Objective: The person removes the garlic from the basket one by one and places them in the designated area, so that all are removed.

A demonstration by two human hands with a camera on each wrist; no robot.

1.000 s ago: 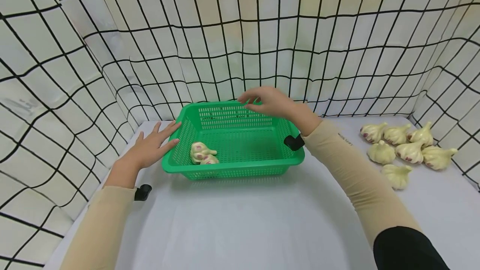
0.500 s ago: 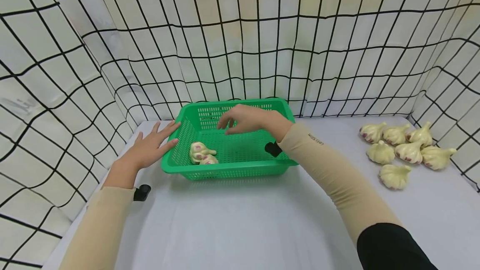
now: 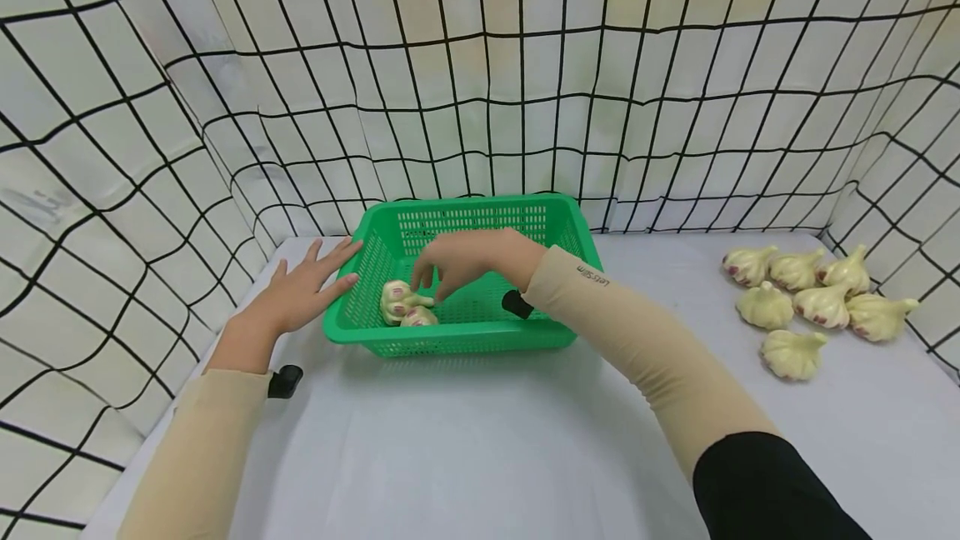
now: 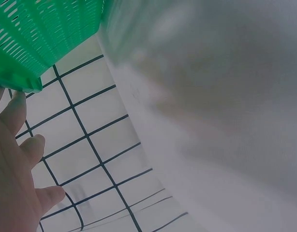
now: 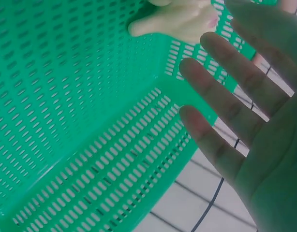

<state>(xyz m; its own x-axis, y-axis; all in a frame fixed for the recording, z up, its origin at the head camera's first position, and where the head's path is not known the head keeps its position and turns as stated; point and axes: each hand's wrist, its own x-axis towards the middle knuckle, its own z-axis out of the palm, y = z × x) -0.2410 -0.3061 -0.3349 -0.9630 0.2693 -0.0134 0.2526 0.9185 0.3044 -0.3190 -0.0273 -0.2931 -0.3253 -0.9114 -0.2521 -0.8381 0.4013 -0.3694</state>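
Observation:
In the head view, a green plastic basket (image 3: pixel 480 335) stands on the white table, with garlic bulbs lying together in its left front corner. My left hand (image 3: pixel 294 294) rests its spread fingers on the basket's left rim. Over the inside of the basket hangs my right hand (image 3: pixel 468 261), fingertips pointing down beside the upper garlic bulb (image 3: pixel 399 302). The lower garlic bulb (image 3: pixel 418 317) lies just in front of that one. In the right wrist view the fingers (image 5: pixel 221 104) are spread and hold nothing, a little apart from a garlic bulb (image 5: pixel 180 21).
Several more garlic bulbs (image 3: pixel 822 305) lie grouped on the right side of the table (image 3: pixel 465 440). A black net (image 3: pixel 525 98) hangs over white walls at the back and on both sides, close behind the basket.
My right hand has moved left and down from above the basket's back rim to near the bulbs inside. The left hand has stayed on the left rim.

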